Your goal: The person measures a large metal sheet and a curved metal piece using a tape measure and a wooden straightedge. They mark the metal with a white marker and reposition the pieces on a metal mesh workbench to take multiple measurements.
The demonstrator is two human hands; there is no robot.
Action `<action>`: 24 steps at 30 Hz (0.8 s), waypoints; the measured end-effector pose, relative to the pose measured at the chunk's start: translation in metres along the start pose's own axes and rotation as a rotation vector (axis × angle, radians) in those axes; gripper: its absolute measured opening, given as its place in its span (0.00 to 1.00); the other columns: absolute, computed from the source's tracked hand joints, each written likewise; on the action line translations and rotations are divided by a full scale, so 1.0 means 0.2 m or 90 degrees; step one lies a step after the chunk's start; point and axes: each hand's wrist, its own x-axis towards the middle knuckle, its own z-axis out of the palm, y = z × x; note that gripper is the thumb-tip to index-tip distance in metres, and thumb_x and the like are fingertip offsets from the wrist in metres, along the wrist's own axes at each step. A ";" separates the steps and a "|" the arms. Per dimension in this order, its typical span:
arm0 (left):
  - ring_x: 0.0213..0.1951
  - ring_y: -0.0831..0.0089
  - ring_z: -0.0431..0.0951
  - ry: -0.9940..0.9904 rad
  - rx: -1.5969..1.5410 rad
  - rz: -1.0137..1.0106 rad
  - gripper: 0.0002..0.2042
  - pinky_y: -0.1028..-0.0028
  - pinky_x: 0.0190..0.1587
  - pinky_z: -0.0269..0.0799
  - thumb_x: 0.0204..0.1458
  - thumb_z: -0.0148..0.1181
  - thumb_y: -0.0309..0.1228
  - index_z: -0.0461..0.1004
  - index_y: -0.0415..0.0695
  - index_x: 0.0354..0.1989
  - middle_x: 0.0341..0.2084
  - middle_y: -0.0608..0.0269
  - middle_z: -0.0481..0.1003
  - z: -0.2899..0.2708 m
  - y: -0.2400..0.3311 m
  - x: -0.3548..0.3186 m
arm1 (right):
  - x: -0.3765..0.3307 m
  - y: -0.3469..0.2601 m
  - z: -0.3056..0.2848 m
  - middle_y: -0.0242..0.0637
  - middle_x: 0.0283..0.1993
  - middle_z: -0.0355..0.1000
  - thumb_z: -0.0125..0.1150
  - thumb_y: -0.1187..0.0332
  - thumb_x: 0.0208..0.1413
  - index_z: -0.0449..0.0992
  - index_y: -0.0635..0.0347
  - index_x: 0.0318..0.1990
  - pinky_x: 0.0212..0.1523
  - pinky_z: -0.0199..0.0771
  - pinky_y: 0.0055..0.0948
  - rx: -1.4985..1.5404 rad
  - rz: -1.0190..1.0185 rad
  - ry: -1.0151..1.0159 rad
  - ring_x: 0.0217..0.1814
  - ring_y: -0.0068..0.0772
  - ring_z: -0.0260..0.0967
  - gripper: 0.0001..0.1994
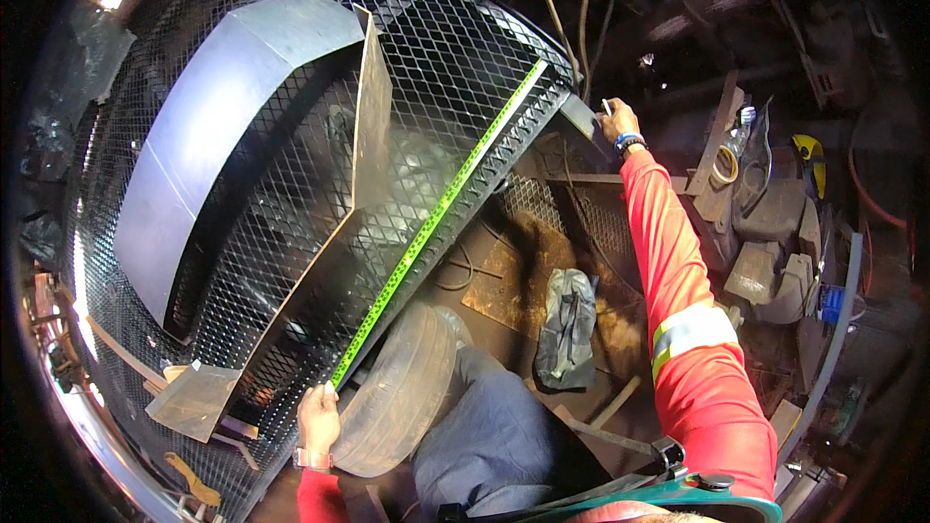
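Over black mesh [446, 44], we are pinching a green tape [431, 224] with left fingers [317, 400], tips together; right fingers [609, 121], curled, are gripping a white stick [606, 107].

Brown, stained floor [616, 344]; scrap heap [777, 203] at right; bright glare [111, 0] upper left; deep shadow [872, 58] upper right.

The surface [463, 58] is metal mesh, bumpy and full of holes, with shiny bits here and there. The bent sheet [208, 136] is smooth metal that gleams. The brown strip [373, 126] looks like dull metal. The green measuring strip [426, 229] is smooth; metal or plastic, I can't tell. The tyre [399, 402] is dusty, matt rubber. The red sleeve [668, 266] is cloth with a shiny band [694, 333]. The blue trousers [489, 431] are matt cloth.
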 end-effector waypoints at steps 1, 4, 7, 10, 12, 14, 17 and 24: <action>0.30 0.50 0.73 -0.005 0.004 -0.005 0.16 0.58 0.33 0.66 0.60 0.47 0.36 0.71 0.39 0.24 0.23 0.49 0.71 -0.01 0.02 0.00 | -0.03 -0.03 0.00 0.50 0.42 0.75 0.66 0.65 0.46 0.76 0.61 0.41 0.49 0.72 0.39 0.028 0.013 0.026 0.48 0.50 0.73 0.15; 0.30 0.49 0.72 -0.019 0.022 -0.004 0.16 0.57 0.33 0.66 0.60 0.47 0.36 0.72 0.39 0.24 0.23 0.48 0.71 0.00 0.04 0.02 | -0.13 -0.02 -0.03 0.50 0.36 0.77 0.64 0.60 0.47 0.78 0.63 0.36 0.42 0.73 0.39 0.129 0.006 0.191 0.38 0.49 0.75 0.15; 0.30 0.48 0.72 -0.019 0.050 0.002 0.16 0.56 0.33 0.65 0.60 0.47 0.36 0.71 0.39 0.24 0.23 0.48 0.70 0.02 0.05 0.04 | -0.29 -0.01 -0.01 0.39 0.23 0.76 0.66 0.58 0.47 0.80 0.62 0.28 0.31 0.71 0.31 0.302 0.038 0.129 0.25 0.30 0.72 0.14; 0.29 0.49 0.72 -0.008 0.072 -0.010 0.17 0.56 0.33 0.64 0.60 0.47 0.37 0.70 0.38 0.24 0.23 0.47 0.70 0.00 0.05 0.03 | -0.51 -0.17 0.05 0.32 0.22 0.75 0.67 0.60 0.49 0.81 0.61 0.29 0.27 0.68 0.25 0.385 0.074 -0.008 0.23 0.20 0.68 0.12; 0.28 0.50 0.71 0.000 0.075 0.008 0.19 0.58 0.32 0.64 0.61 0.45 0.38 0.70 0.37 0.23 0.22 0.47 0.69 0.01 0.07 0.05 | -0.58 -0.21 0.08 0.29 0.21 0.74 0.67 0.56 0.49 0.80 0.62 0.27 0.28 0.65 0.23 0.474 0.061 -0.011 0.24 0.19 0.66 0.16; 0.28 0.50 0.71 0.015 0.072 0.016 0.19 0.58 0.32 0.64 0.62 0.45 0.38 0.69 0.37 0.23 0.21 0.47 0.69 0.02 0.09 0.08 | -0.58 -0.26 0.11 0.30 0.22 0.75 0.65 0.56 0.51 0.81 0.62 0.29 0.29 0.65 0.23 0.550 0.105 -0.033 0.25 0.19 0.67 0.15; 0.28 0.50 0.71 0.026 0.080 0.007 0.19 0.58 0.32 0.63 0.62 0.45 0.38 0.69 0.37 0.23 0.21 0.47 0.69 0.03 0.13 0.14 | -0.56 -0.32 0.12 0.34 0.22 0.75 0.64 0.61 0.52 0.80 0.64 0.31 0.28 0.69 0.24 0.467 0.043 0.010 0.24 0.21 0.69 0.13; 0.30 0.50 0.72 -0.003 0.054 -0.035 0.18 0.57 0.33 0.65 0.61 0.46 0.39 0.70 0.39 0.24 0.23 0.50 0.70 0.00 0.12 0.23 | -0.63 -0.33 0.18 0.30 0.22 0.74 0.65 0.54 0.52 0.80 0.58 0.31 0.13 0.53 0.19 0.520 0.089 -0.039 0.14 0.15 0.57 0.15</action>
